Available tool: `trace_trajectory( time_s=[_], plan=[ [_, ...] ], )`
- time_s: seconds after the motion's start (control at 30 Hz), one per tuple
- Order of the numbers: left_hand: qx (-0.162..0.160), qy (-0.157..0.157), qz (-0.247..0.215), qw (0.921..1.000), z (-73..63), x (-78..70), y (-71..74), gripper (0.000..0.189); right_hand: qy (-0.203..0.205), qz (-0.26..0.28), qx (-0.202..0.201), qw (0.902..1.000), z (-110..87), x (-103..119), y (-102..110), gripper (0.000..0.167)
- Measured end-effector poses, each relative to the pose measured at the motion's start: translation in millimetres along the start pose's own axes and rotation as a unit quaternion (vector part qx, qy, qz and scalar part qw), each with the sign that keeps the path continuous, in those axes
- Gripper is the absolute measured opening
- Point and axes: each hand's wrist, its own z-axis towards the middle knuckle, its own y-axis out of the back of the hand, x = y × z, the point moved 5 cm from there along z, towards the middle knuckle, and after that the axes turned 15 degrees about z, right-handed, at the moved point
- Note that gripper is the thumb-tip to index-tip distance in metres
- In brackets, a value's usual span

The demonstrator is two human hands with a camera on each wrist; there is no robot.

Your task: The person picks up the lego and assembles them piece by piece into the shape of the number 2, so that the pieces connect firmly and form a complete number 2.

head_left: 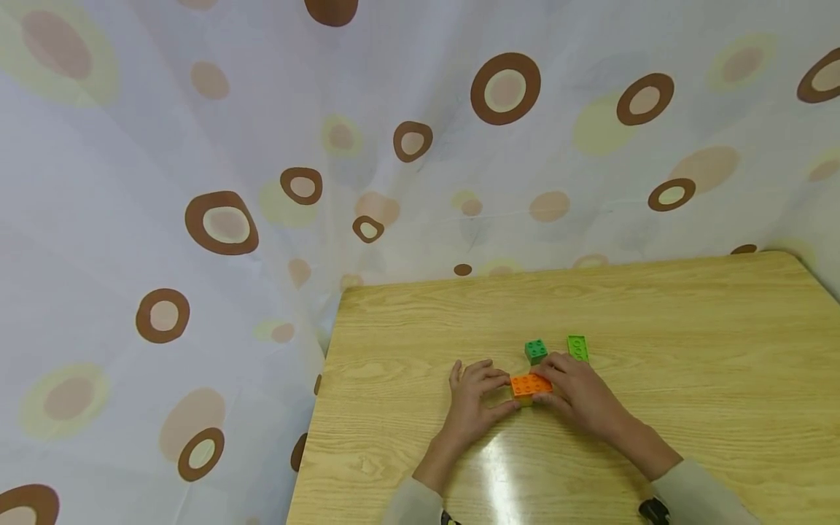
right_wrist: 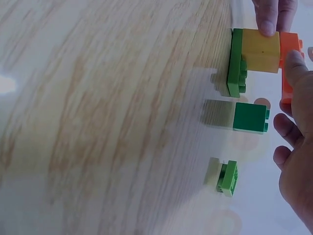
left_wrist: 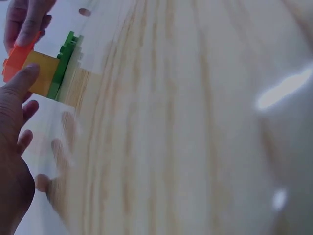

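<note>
Your left hand (head_left: 471, 407) lay at about 8 o'clock of a small brick stack, its thumb and index finger pinching the yellow brick (right_wrist: 261, 55), its other fingers spread loosely; your right hand (head_left: 587, 397) was at 3 o'clock, thumb and fingertips closed around the orange brick (head_left: 529, 383); both hands were thus only narrowly parted, each with hold of the stack.

The orange brick formed the top, studs up; the yellow brick sat under it, and the green plate (right_wrist: 235, 66) lay at the bottom, near the middle of the table (head_left: 689, 328); the orange brick overhung the yellow one towards 3 o'clock, where the green plate also showed bare studs beneath.

Just beyond the stack, at 12 o'clock, you had the dark green brick (head_left: 535, 351), upright and apart from it; at 2 o'clock lay the light green piece (head_left: 577, 347), close to your right hand; a white cloth (head_left: 420, 73) with brown rings hung behind the table from 9 to 2 o'clock; your pale sleeves (head_left: 698, 496) came in from 7 and 4 o'clock.
</note>
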Motion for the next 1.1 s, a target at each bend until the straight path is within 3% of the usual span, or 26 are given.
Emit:
trace_trajectory(
  time_s=[0.5,0.73,1.1],
  plan=[
    [0.035,0.017,-0.021,0.9990,-1.3,3.2,-1.2,0.044,0.006,0.024,-0.008,0.9997,2.0,1.5,0.6,0.033],
    [0.034,0.006,-0.017,0.9992,-0.4,-0.1,0.4,0.040,0.008,0.004,-0.001,1.0000,1.5,3.6,2.3,0.034],
    [0.036,0.006,-0.004,0.9993,-0.9,0.9,-0.9,0.040,0.013,0.016,-0.010,0.9997,-0.4,3.2,5.0,0.037]
  ],
)
